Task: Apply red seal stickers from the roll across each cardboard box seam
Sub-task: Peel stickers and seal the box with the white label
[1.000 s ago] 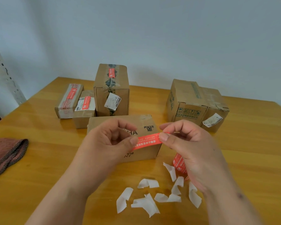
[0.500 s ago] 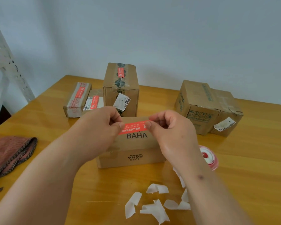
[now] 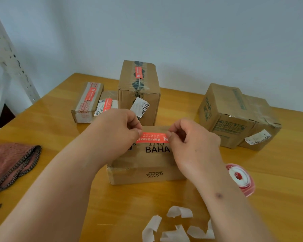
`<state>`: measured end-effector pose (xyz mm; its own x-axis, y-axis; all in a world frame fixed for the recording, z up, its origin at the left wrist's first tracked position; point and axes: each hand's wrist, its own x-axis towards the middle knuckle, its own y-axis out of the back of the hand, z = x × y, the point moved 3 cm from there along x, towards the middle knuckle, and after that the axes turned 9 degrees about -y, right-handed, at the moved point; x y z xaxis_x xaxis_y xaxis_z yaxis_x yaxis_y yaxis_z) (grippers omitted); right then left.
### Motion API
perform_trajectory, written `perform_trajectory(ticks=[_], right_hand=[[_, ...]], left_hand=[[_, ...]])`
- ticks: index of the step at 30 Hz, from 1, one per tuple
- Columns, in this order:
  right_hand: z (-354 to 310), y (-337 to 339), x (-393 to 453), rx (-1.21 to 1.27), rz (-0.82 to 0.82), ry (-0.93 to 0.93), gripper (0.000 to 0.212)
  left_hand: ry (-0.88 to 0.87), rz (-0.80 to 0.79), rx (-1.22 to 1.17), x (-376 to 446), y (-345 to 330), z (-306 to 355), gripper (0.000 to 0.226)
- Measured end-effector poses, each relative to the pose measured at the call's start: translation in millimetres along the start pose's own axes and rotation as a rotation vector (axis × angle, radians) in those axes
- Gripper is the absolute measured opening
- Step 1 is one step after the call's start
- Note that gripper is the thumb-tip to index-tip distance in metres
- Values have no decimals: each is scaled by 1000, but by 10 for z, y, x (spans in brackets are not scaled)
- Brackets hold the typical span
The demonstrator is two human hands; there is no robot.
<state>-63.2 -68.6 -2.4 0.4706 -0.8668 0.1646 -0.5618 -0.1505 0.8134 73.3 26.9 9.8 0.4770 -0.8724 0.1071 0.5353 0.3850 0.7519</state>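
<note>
From the head camera, the left hand (image 3: 118,132) and right hand (image 3: 191,138) each pinched one end of a red seal sticker (image 3: 152,137), stretched taut just over the top of the BAHA box (image 3: 147,159). Its long axis ran left to right, printed face up. It looked ready for laying; next it needed lowering squarely across the seam and pressing flat. The roll (image 3: 240,179) lay just right.
</note>
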Motion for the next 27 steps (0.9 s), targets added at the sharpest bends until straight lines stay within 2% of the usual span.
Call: perform_trajectory(ticks=[3,6,10,16,27], right_hand=[[-28,-18,30,-57,34,22,13],[-30,-46,37,-98,22,31,14],[-39,-89,40,-136,42,82,12],[-28,-154,32,-125,40,165,15],[10,-204,15,-75,81,245,19]], left_hand=[[16,-9,24,46,-35,-47,4],[48,-22,32,81,-65,-103,15],[51,-22,73,122,-82,-108,17],[50,-22,174,126,-124,-105,13],[39,8,175,109,-149,-124,13]])
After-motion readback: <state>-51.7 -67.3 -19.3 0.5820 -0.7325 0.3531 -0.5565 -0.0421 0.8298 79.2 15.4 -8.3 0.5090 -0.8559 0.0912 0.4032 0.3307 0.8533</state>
